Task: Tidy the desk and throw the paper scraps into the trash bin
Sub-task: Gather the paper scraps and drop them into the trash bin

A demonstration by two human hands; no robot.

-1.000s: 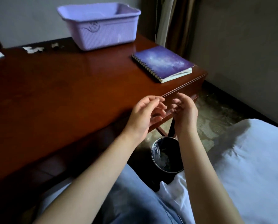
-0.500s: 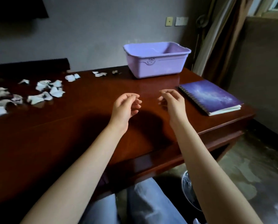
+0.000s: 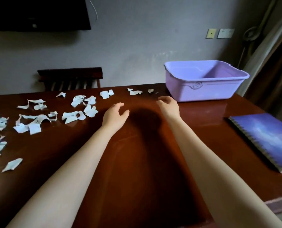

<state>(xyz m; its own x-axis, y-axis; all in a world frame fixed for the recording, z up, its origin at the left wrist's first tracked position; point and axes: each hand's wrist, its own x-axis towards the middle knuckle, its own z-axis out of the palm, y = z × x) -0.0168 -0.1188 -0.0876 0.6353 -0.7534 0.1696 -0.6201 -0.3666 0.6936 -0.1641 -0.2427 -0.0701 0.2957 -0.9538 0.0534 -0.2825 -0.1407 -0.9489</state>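
1. Left hand [image 3: 114, 115] and right hand [image 3: 168, 106] hover mid-frame, loosely curled, empty.
2. Paper scraps [image 3: 78, 102] litter the desk [image 3: 137, 162], left half of frame.
3. Best rake them together before scooping.

**Head view (the only camera, worn on the person's head).** The desk [image 3: 145, 162] is viewed from above its near edge, the wide-angle lens being directed forward and downward. Both forearms are admitted from the bottom edge, and the left hand [image 3: 115, 116] and right hand [image 3: 169, 106] are framed near the centre, close to the lens. The paper scraps [image 3: 89, 111] are shown left of the left fingers [image 3: 119, 105], the purple tub [image 3: 202, 89] just beyond the right fingers [image 3: 165, 99], and the notebook [image 3: 266, 137] well to their right. The wall [image 3: 137, 46] is faced beyond the fingers.
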